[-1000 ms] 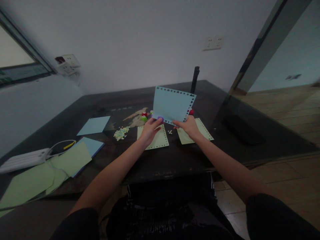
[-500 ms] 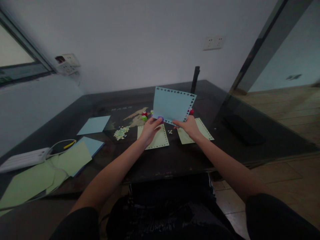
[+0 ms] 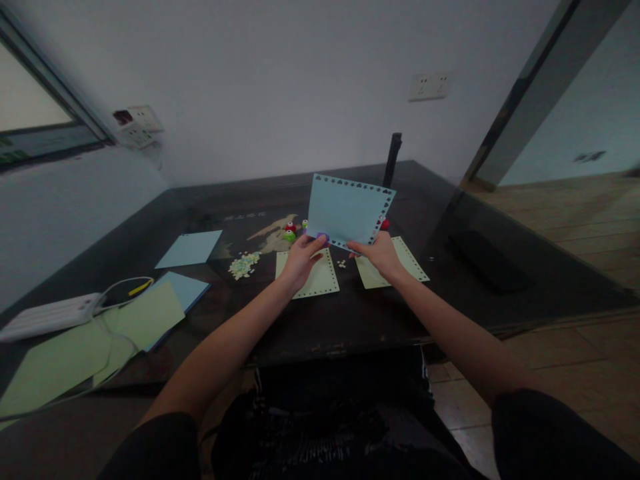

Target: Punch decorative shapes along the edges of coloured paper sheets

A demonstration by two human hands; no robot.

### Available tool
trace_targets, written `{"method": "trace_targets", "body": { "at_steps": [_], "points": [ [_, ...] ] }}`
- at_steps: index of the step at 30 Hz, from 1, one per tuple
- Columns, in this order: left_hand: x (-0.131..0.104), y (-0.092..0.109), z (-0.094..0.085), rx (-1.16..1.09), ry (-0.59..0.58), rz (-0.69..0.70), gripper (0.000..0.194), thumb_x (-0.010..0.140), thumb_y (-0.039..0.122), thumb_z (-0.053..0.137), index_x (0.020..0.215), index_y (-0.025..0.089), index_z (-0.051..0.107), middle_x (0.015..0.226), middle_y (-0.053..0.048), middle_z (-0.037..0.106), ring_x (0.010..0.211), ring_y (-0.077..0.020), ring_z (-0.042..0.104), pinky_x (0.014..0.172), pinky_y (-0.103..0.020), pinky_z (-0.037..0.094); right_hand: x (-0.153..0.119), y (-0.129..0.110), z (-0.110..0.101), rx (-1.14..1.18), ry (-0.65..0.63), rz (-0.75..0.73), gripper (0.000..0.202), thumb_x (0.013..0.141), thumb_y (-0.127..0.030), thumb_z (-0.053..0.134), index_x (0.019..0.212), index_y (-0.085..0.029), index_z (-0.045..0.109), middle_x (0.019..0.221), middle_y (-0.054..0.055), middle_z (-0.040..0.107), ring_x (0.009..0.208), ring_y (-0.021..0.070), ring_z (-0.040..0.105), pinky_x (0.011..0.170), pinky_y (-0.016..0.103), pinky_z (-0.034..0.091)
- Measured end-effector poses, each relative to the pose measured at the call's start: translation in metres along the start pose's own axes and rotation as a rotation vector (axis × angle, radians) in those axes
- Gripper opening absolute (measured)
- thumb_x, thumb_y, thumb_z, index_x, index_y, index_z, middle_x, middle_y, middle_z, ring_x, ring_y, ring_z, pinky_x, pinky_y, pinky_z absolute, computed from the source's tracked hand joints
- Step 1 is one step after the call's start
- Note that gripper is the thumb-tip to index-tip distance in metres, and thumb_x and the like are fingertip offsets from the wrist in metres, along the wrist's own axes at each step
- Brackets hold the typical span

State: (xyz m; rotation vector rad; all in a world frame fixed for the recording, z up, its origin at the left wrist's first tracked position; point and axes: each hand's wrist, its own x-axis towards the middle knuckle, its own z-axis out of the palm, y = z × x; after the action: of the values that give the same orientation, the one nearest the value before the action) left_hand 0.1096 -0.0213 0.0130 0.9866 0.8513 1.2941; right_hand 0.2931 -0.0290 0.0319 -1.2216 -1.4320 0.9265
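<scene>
A light blue sheet (image 3: 347, 210) with small shapes punched along its top, right and bottom edges is held up above the table. At its lower left corner, my left hand (image 3: 301, 257) is closed on a small purple punch (image 3: 323, 237) that sits at the sheet's edge. My right hand (image 3: 379, 252) pinches the bottom edge near the right corner. Below lie two pale yellow sheets with punched edges, one (image 3: 319, 279) by my left hand and one (image 3: 407, 261) partly under my right hand. Red and green punches (image 3: 289, 235) stand behind my left hand.
Paper bits (image 3: 245, 265) lie in a pile on the left of the dark table (image 3: 300, 333). Further left are a blue sheet (image 3: 190, 249), stacked paper (image 3: 145, 313) and a white power strip (image 3: 50, 317) with a cable. A black upright object (image 3: 393, 160) stands behind.
The whole view has shifted very slightly. Both hands, the blue sheet and the purple punch keep the same arrangement.
</scene>
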Motion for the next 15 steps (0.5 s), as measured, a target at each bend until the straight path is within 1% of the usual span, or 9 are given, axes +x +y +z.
{"method": "trace_targets", "body": {
  "at_steps": [5,10,15],
  "points": [
    [0.001,0.000,0.001,-0.017,0.002,-0.009,0.027,0.064,0.032,0.078,0.082,0.020,0.063,0.085,-0.002,0.066,0.079,-0.0144,0.060,0.069,-0.026,0.037,-0.001,0.001,-0.001,-0.006,-0.006,-0.016,0.016,0.065,-0.027,0.071,0.070,-0.013,0.066,0.066,0.009,0.069,0.058,0.0204,0.065,0.060,0.034,0.054],
    [0.000,0.004,0.003,-0.017,0.010,-0.013,0.026,0.064,0.032,0.078,0.080,0.019,0.063,0.082,-0.001,0.065,0.077,-0.0135,0.059,0.068,-0.025,0.036,0.003,0.009,-0.002,0.039,-0.008,-0.022,0.021,0.062,-0.030,0.073,0.074,-0.013,0.067,0.069,0.009,0.070,0.056,0.0199,0.065,0.061,0.034,0.054],
    [-0.004,0.008,0.010,-0.015,-0.024,0.001,0.024,0.066,0.031,0.077,0.080,0.018,0.063,0.084,-0.002,0.066,0.077,-0.0131,0.059,0.070,-0.026,0.037,0.001,0.007,-0.008,0.070,-0.024,-0.056,0.025,0.060,-0.033,0.075,0.074,-0.014,0.067,0.071,0.007,0.071,0.055,0.0192,0.065,0.059,0.035,0.055]
  ]
}}
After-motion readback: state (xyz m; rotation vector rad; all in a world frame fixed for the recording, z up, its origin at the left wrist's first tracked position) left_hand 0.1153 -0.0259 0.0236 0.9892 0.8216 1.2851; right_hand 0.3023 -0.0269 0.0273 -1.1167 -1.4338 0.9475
